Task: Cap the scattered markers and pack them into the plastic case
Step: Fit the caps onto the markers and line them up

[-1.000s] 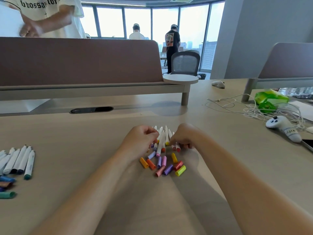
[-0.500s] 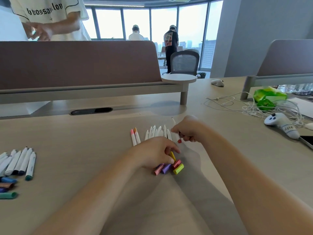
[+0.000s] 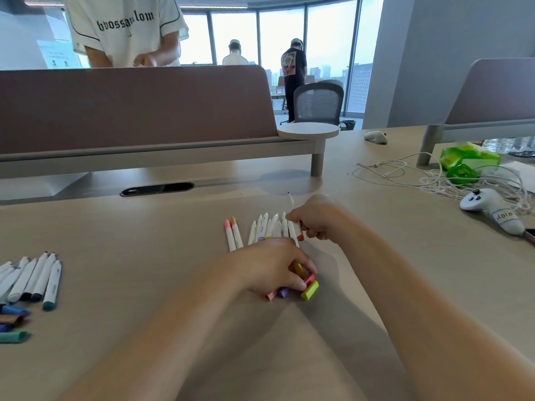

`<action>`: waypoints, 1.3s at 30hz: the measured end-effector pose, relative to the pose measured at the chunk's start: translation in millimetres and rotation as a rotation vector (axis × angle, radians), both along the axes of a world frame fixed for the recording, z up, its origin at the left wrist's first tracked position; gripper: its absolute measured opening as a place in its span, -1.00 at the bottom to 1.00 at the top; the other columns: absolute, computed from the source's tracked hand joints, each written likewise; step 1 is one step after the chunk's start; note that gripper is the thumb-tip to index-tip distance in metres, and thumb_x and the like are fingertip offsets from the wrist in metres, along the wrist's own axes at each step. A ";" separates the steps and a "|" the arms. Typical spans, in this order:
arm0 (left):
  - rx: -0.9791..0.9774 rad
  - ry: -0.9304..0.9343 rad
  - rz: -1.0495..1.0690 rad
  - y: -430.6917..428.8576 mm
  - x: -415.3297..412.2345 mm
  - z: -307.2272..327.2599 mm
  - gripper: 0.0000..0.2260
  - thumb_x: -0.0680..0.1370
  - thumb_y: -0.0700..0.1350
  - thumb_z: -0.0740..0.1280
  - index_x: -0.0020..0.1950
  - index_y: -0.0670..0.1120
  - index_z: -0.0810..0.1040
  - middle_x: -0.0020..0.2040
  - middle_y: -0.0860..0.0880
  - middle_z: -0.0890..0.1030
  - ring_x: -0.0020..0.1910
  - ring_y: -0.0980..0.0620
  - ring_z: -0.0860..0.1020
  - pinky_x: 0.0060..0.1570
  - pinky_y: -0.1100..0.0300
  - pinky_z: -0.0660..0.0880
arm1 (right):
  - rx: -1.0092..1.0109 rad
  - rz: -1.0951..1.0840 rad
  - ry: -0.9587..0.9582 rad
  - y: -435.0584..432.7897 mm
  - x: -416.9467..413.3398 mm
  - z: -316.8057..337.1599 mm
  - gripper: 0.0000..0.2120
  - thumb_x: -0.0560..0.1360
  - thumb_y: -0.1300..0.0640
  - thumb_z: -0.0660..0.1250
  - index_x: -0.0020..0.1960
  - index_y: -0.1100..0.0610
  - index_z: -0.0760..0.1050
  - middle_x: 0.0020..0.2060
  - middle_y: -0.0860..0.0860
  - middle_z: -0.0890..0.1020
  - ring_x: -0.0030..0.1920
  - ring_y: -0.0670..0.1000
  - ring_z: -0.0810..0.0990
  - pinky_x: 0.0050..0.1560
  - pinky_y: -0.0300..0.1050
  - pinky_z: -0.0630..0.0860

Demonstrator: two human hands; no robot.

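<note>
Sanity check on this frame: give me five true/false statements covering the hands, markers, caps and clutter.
1. The right hand grips a marker. True.
2. The left hand lies flat on bare table, away from any cap. False: its fingers curl over the loose caps.
3. An open plastic case sits between the hands. False: no case is in view.
4. A second group of markers lies at the table's left edge. True.
5. The white controller lies left of the caps. False: it is far right, beside the cables.
</note>
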State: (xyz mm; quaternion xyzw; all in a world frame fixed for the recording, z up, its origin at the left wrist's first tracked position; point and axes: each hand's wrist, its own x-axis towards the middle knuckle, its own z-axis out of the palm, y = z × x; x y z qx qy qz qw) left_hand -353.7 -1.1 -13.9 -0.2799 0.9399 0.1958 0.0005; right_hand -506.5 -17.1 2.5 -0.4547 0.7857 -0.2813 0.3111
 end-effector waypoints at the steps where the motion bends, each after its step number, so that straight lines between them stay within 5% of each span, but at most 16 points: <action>1: -0.008 0.006 -0.003 -2.0 -0.9 -1.5 -0.75 0.54 -0.01 0.39 0.22 0.14 0.60 -0.07 0.10 0.44 -0.20 0.13 0.48 -0.12 0.29 0.41 | -0.004 0.001 0.004 -1.2 0.6 -1.1 -0.74 0.54 0.09 0.37 -0.25 0.20 0.46 -0.39 0.10 0.46 -0.48 0.00 0.32 -0.48 -0.25 0.29; 8: 0.070 0.321 0.190 -19.8 5.8 -5.1 -0.88 0.53 -0.02 0.40 0.04 0.01 0.63 -0.17 0.16 0.60 -0.20 0.25 0.55 -0.22 0.40 0.42 | -0.127 0.027 -0.065 -6.4 3.4 -9.0 -0.78 0.49 0.09 0.39 -0.24 0.19 0.45 -0.33 0.13 0.48 -0.46 0.03 0.41 -0.55 -0.29 0.27; 15: 0.600 1.006 0.644 -45.4 27.1 -11.4 -0.88 0.53 -0.32 0.34 0.02 -0.17 0.57 -0.24 -0.09 0.69 -0.36 0.02 0.45 -0.35 0.20 0.40 | -0.220 0.098 -0.163 9.3 15.4 -6.8 -0.76 0.53 0.13 0.37 -0.04 0.34 0.57 -0.35 0.13 0.49 -0.49 -0.02 0.42 -0.46 -0.23 0.34; 20: 0.710 1.226 0.828 -57.4 38.9 -16.8 -0.81 0.54 -0.29 0.34 0.12 -0.11 0.57 -0.14 -0.14 0.71 -0.24 -0.01 0.54 -0.28 0.16 0.45 | -0.140 0.384 -0.246 25.3 29.1 0.0 -0.82 0.56 0.17 0.34 0.08 0.25 0.58 -0.38 0.07 0.56 -0.49 -0.04 0.42 -0.43 -0.20 0.37; 27: 0.812 1.329 0.845 -58.6 46.7 -14.0 -0.90 0.57 -0.29 0.31 0.04 -0.15 0.57 -0.21 -0.13 0.67 -0.30 0.02 0.55 -0.29 0.21 0.46 | -0.052 0.496 -0.221 26.8 39.1 -3.2 -0.87 0.57 0.13 0.34 0.02 0.18 0.60 -0.27 0.13 0.59 -0.43 -0.02 0.45 -0.39 -0.20 0.41; 39: 0.755 1.178 0.764 -53.4 43.3 -14.3 -0.81 0.56 -0.28 0.31 0.13 -0.11 0.57 -0.11 -0.16 0.71 -0.24 -0.01 0.59 -0.25 0.16 0.49 | -0.078 0.479 -0.215 25.0 38.9 -5.9 -0.87 0.58 0.15 0.33 0.02 0.19 0.61 -0.32 0.10 0.60 -0.49 -0.07 0.44 -0.45 -0.25 0.39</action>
